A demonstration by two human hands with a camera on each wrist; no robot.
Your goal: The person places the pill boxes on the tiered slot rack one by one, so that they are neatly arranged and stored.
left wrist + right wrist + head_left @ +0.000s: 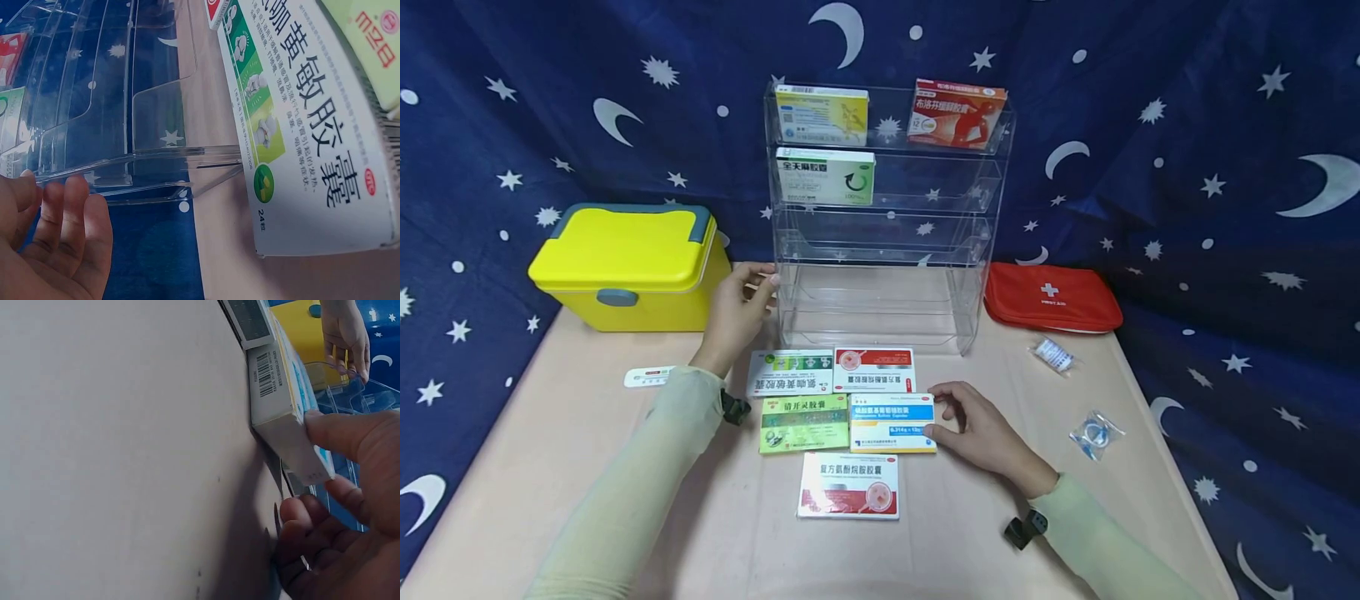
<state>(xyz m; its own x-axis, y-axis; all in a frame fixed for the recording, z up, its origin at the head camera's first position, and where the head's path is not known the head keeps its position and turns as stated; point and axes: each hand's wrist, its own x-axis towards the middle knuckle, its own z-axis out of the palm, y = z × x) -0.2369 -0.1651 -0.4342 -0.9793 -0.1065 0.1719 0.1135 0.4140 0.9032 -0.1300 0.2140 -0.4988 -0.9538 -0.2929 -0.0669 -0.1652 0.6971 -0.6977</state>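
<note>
My left hand [739, 312] is at the left side of a clear plastic display rack [880, 333]; its fingertips touch the rack's side edge, fingers loosely bent. With thumb and forefinger, my right hand [981, 433] grips the right end of a white and blue medicine box [891, 421]. To that box's left lies a green medicine box [803, 425]. Behind these are a white box with green pictures [790, 372] and a red and white box [875, 371], both upside down to me. Another red and white box [848, 486] lies in front.
On the rack's upper shelves stand yellow [822, 117], red [957, 115] and green-white [825, 177] medicine boxes. A yellow case [625, 267] and a white strip [647, 377] are left. A red first-aid pouch [1052, 298] and two small packets [1055, 356] are right.
</note>
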